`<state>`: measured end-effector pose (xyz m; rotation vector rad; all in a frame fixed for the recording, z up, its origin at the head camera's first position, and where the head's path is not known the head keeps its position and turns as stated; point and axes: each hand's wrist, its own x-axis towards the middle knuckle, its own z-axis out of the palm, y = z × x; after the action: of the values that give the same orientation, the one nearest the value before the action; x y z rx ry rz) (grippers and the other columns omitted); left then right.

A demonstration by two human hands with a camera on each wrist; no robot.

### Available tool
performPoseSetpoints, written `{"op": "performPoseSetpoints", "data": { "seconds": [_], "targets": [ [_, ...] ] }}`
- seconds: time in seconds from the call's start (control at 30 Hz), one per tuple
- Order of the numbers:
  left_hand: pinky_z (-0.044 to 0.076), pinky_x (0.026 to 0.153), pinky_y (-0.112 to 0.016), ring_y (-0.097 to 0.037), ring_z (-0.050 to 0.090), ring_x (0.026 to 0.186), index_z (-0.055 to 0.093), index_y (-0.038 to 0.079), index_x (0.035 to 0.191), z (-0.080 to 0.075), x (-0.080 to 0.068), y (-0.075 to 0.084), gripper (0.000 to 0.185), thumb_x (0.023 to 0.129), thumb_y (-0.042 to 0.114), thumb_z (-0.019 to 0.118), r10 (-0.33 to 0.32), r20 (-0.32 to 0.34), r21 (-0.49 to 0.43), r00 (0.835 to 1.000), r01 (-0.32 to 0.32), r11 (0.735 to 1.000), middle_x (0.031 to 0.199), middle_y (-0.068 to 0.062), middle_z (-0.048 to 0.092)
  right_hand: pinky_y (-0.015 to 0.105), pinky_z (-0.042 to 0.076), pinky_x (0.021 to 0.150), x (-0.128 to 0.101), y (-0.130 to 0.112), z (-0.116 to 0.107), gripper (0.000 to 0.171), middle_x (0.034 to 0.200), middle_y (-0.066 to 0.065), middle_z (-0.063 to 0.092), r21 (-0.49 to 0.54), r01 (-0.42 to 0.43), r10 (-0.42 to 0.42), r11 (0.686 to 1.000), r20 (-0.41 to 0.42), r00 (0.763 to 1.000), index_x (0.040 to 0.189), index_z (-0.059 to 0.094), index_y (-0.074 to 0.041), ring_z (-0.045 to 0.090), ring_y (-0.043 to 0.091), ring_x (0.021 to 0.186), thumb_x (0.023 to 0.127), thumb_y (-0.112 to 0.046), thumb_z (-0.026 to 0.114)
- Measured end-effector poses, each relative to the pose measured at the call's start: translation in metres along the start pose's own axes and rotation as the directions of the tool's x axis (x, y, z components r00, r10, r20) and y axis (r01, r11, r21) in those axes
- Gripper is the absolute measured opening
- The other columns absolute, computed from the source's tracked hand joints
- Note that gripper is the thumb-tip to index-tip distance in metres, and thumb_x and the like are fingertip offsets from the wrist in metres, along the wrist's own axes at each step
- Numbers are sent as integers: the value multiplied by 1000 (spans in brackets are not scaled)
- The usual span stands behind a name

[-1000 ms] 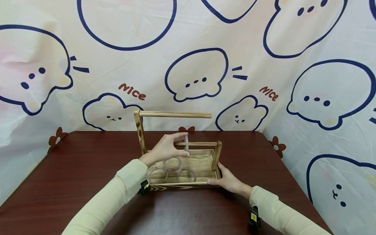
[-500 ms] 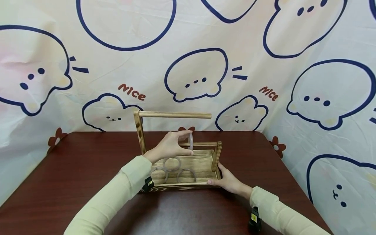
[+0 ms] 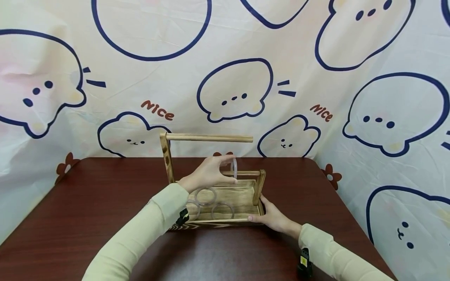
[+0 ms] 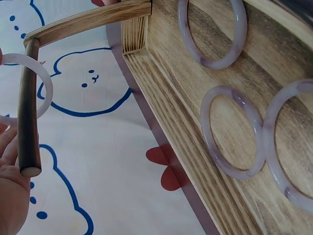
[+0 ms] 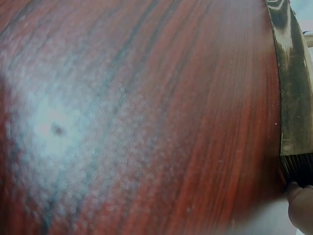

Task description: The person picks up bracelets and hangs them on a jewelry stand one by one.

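Pale ring (image 3: 235, 168) in left hand (image 3: 208, 173), clear gap above box edge (image 4: 175, 132).

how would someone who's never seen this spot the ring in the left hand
On the table stands a wooden box with a high rod and a low rod. At the low rod, the left hand pinches a pale ring between thumb and fingers. It's the only one held up; the other three rings lie in the box.
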<state>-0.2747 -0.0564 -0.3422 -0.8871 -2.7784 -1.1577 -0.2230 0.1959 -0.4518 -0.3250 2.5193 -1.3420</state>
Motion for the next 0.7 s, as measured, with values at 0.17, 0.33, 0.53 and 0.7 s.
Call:
{"op": "performPoseSetpoints", "data": {
  "seconds": [0.17, 0.33, 0.53, 0.7],
  "targets": [
    [43, 96, -36, -18, 52, 119, 45, 23, 136, 2, 4, 2, 77, 69, 47, 76, 25, 22, 43, 999, -26, 999, 131, -4, 54, 54, 20, 107, 1, 0, 0, 103, 152, 18, 10, 0, -2, 2, 1000, 4, 1000, 147, 6, 0, 10, 33, 139, 76, -34, 74],
    [44, 95, -35, -19, 53, 118, 47, 19, 135, 3, 8, 3, 78, 68, 46, 77, 43, 29, 39, 999, -44, 998, 130, -4, 55, 54, 22, 106, 1, 1, 0, 103, 152, 18, 10, -8, 3, -3, 1000, 2, 1000, 147, 7, -1, 11, 33, 139, 76, -34, 74],
    [43, 96, -33, -16, 52, 119, 46, 18, 135, 5, 12, 5, 78, 68, 46, 77, 56, 41, 27, 998, -57, 998, 131, -2, 54, 54, 24, 106, 0, 0, -1, 102, 152, 18, 13, -8, 2, -2, 1000, -7, 1000, 147, 8, -3, 14, 33, 139, 76, -32, 75],
    [43, 96, -34, -16, 51, 119, 44, 19, 136, 6, 14, 8, 79, 69, 45, 77, 39, 79, 24, 996, -41, 999, 131, -2, 54, 54, 25, 105, 0, 0, 0, 101, 152, 17, 14, 2, 10, -10, 1000, -2, 1000, 147, 8, -4, 15, 33, 139, 76, -31, 74]
  ]
}}
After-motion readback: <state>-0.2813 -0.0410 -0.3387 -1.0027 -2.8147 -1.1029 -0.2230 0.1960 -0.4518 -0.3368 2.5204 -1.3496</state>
